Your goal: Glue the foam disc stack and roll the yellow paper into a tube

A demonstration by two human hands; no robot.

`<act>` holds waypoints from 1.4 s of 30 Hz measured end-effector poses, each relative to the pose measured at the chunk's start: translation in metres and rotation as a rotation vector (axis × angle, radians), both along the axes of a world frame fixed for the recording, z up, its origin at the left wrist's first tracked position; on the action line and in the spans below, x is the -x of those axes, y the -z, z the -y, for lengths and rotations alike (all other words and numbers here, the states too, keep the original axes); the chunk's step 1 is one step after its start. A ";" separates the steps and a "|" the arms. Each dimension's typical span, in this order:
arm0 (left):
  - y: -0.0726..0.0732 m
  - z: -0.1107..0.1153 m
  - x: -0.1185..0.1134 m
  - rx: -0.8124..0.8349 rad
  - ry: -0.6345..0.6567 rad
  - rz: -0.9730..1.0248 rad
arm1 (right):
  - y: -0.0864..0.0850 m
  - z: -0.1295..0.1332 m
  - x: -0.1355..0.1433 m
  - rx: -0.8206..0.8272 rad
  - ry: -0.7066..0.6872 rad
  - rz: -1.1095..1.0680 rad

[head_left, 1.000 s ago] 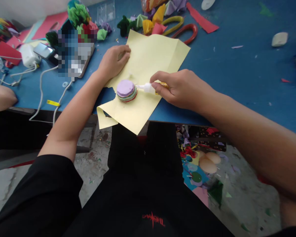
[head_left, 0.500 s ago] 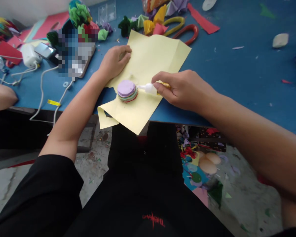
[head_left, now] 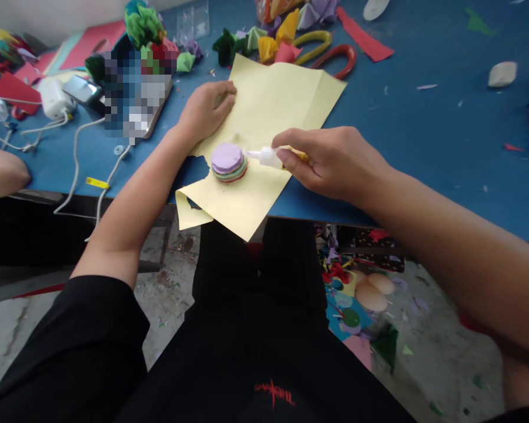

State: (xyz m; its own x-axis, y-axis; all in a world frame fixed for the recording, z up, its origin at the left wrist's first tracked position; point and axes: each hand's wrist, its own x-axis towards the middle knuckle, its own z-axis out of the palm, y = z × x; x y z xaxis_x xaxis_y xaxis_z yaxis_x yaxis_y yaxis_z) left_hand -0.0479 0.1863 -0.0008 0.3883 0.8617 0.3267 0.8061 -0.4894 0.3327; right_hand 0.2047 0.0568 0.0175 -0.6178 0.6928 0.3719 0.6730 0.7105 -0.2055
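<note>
In the head view, my right hand [head_left: 330,158] is closed around a small glue bottle [head_left: 271,157] with a white nozzle and a yellow part under my fingers. Its thin tip points left at the edge of a stack of round paper discs [head_left: 227,160], lilac on top with green and red layers below. The stack sits on a pale yellow paper sheet [head_left: 273,106] with a cut-out on its left side. My left hand [head_left: 209,111] rests on the sheet's upper left edge, fingers loosely bent and thumb apart, holding nothing visible.
Scissors with yellow [head_left: 312,44] and red [head_left: 341,61] handles lie behind the sheet among crumpled coloured paper pieces [head_left: 235,47]. White cables [head_left: 77,153] and a charger [head_left: 55,100] lie to the left, near another person's arm [head_left: 4,170]. A red paper strip [head_left: 365,36] lies at back right.
Hardly anything differs. The view has shifted very slightly; the bottle tip stays beside the disc stack, and my left hand stays on the sheet.
</note>
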 end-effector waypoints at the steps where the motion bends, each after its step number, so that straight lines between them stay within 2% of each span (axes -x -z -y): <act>1: 0.000 0.000 0.000 0.003 0.001 -0.003 | -0.001 0.001 0.000 -0.003 -0.003 0.002; 6: -0.002 0.002 -0.002 -0.009 0.002 -0.010 | -0.001 0.001 0.000 0.023 -0.012 0.043; 14: 0.000 -0.001 0.000 0.014 -0.006 0.002 | 0.000 0.003 -0.002 -0.043 -0.066 0.028; 20: 0.002 -0.001 0.000 -0.008 0.009 0.012 | -0.002 -0.002 -0.004 -0.026 0.039 0.077; 28: 0.002 -0.001 0.002 -0.040 0.016 -0.010 | -0.003 -0.007 -0.009 -0.072 -0.123 0.022; 33: 0.003 -0.003 0.002 0.029 -0.016 0.003 | -0.001 -0.008 -0.009 -0.090 -0.194 0.009; 42: 0.000 -0.002 0.001 0.031 -0.030 -0.001 | 0.007 -0.013 -0.010 -0.108 -0.196 0.144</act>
